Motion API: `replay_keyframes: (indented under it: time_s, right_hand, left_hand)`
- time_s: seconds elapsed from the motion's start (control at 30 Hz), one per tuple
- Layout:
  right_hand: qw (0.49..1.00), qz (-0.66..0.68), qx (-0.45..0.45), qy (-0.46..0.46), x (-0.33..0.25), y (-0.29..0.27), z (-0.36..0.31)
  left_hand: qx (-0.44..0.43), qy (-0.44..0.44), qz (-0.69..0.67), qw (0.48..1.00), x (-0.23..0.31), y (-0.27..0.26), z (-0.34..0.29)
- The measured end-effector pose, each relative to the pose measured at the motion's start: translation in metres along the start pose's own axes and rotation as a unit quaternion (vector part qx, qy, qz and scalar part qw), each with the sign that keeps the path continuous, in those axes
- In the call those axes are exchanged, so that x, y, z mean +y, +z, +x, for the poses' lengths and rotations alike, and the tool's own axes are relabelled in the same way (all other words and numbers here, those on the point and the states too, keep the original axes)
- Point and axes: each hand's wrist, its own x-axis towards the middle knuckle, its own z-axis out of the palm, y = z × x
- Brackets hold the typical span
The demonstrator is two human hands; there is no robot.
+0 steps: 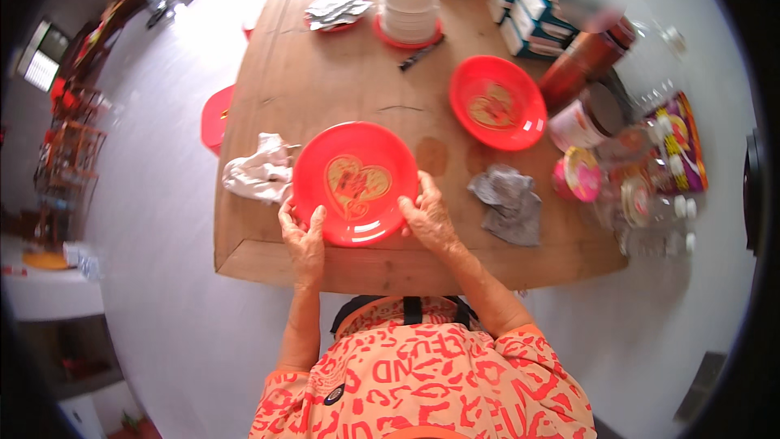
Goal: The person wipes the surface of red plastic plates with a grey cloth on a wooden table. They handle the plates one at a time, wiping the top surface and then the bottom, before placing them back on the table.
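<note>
From my remote head view I have the red plate point(388, 154) above the near edge of the tabletop point(276, 114), left of its middle; I cannot tell whether its base touches the wood. A tan heart print marks its centre.

Left hand point(305, 245): partly closed on the plate's lower-left rim, thumb up along the edge, fingers at the side and beneath. Right hand point(429, 215): partly closed on the lower-right rim, thumb over the edge, other fingers curled around the outside.

Just left of the plate I note a crumpled whitish cloth point(258, 172). To the right lies a rumpled grey cloth point(512, 210), apart from the right hand. Beyond it I see a second plate point(520, 106), also red with a heart print, near a red cylinder point(581, 69).

Farther out: a black marker point(418, 58), a stack of whitish bowls point(409, 12) on a red dish, and silvery packets point(337, 8) on another. Far right corner: teal-and-white boxes point(532, 12). Right edge: clear bottles point(656, 211) beside a purple packet point(682, 142).
</note>
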Motion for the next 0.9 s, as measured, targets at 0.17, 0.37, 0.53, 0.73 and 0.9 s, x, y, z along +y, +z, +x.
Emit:
replay_keyframes:
  time_s: [0.17, 0.37, 0.53, 0.73, 0.9]
  right_hand:
    - [0.973, -0.152, 0.108, -0.133, 0.014, -0.031, -0.054]
    - [0.747, -0.505, 0.304, -0.308, -0.021, -0.119, -0.064]
    - [0.756, -0.546, 0.268, -0.241, 0.021, -0.141, -0.039]
    - [0.825, -0.348, 0.308, -0.322, 0.026, -0.132, -0.038]
    - [0.810, -0.445, 0.152, -0.350, 0.005, -0.085, -0.063]
  left_hand:
    - [-0.097, -0.166, -0.207, 0.959, -0.001, 0.023, -0.020]
    - [-0.139, -0.165, -0.197, 0.956, -0.009, 0.041, -0.032]
    - [-0.146, -0.137, -0.156, 0.967, -0.012, 0.052, -0.038]
    - [-0.131, -0.056, -0.066, 0.988, -0.014, 0.056, -0.041]
    - [-0.138, -0.072, -0.072, 0.985, -0.008, 0.058, -0.043]
